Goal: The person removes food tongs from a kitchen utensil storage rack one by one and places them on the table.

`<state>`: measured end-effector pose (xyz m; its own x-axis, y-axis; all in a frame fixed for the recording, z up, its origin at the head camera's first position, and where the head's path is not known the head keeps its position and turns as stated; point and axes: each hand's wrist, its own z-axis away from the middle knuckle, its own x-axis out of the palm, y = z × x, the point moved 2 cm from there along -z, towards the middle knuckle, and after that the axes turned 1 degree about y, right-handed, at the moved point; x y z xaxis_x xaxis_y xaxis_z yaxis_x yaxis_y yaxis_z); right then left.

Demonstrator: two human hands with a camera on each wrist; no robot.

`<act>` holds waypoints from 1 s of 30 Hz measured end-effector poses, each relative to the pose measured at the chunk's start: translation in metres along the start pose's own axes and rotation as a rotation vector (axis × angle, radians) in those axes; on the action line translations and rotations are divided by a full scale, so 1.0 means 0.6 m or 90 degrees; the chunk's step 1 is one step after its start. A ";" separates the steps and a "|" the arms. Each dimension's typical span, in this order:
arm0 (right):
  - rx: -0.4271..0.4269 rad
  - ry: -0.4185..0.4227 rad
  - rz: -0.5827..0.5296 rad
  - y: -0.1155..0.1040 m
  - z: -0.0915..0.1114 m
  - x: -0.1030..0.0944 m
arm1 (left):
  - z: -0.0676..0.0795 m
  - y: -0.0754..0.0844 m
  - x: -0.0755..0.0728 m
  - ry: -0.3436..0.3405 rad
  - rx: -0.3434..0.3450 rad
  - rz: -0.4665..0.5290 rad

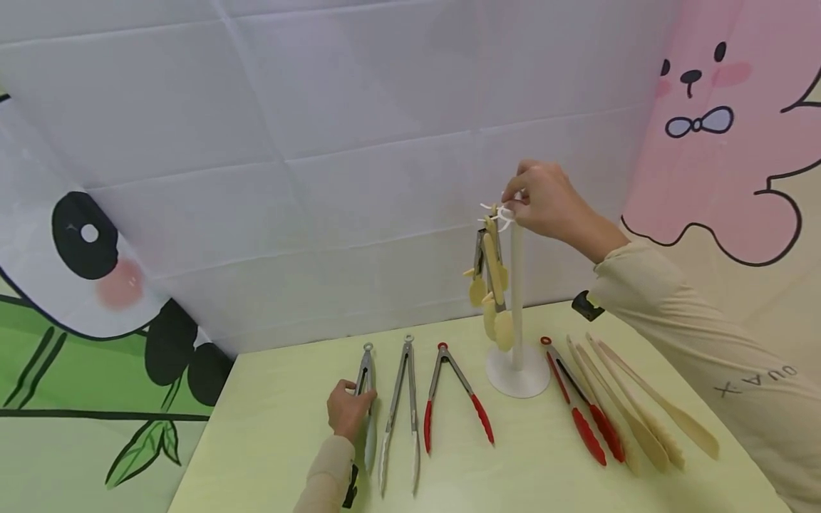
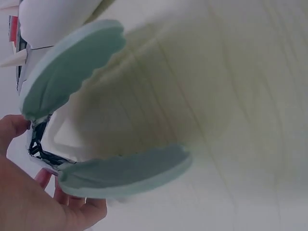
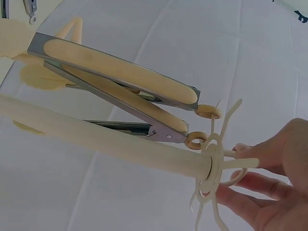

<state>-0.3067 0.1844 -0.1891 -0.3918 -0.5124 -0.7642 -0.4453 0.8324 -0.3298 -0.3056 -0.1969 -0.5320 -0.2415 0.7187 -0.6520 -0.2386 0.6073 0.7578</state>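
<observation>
My left hand [image 1: 350,409] grips a pair of metal tongs [image 1: 370,445] lying at the left of the row on the table. Their pale green scalloped tips [image 2: 126,172] spread apart in the left wrist view. Up high, my right hand [image 1: 545,201] pinches the hooked top of a white hook stand [image 1: 517,299]. Thumb and fingers meet around the curved hooks [image 3: 231,163] in the right wrist view. Several tongs with yellow tips [image 1: 504,331] hang from the stand's left side by rings; they partly overlap one another.
Silver tongs [image 1: 413,420] and red-tipped tongs [image 1: 429,420] lie spread between my left hand and the stand's round base [image 1: 518,377]. To the right lie more red-tipped tongs [image 1: 585,434] and several long beige tongs [image 1: 689,427]. A white cloth wall [image 1: 385,178] stands behind.
</observation>
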 end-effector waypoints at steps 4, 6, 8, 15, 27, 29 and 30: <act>0.008 -0.001 -0.006 0.000 -0.004 0.004 | -0.009 -0.003 0.005 -0.023 -0.003 -0.012; 0.009 0.003 -0.009 0.001 -0.006 0.006 | -0.015 -0.004 0.007 -0.029 -0.001 -0.015; 0.011 0.007 -0.011 0.002 -0.008 0.008 | -0.022 -0.006 0.009 -0.026 0.004 -0.015; 0.014 0.017 -0.008 0.004 -0.016 0.009 | -0.045 -0.001 0.010 -0.008 0.009 -0.017; 0.000 0.007 -0.032 0.008 -0.004 0.004 | -0.026 0.027 -0.007 -0.021 0.039 0.077; -0.005 0.010 -0.035 0.009 -0.003 0.003 | -0.026 0.038 -0.013 -0.020 0.054 0.125; -0.008 0.011 -0.036 0.009 -0.002 0.002 | -0.027 0.043 -0.015 -0.019 0.060 0.142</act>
<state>-0.3108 0.1880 -0.1911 -0.3789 -0.5621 -0.7352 -0.4766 0.7995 -0.3656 -0.3246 -0.1931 -0.5071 -0.2508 0.8469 -0.4688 -0.0933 0.4609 0.8825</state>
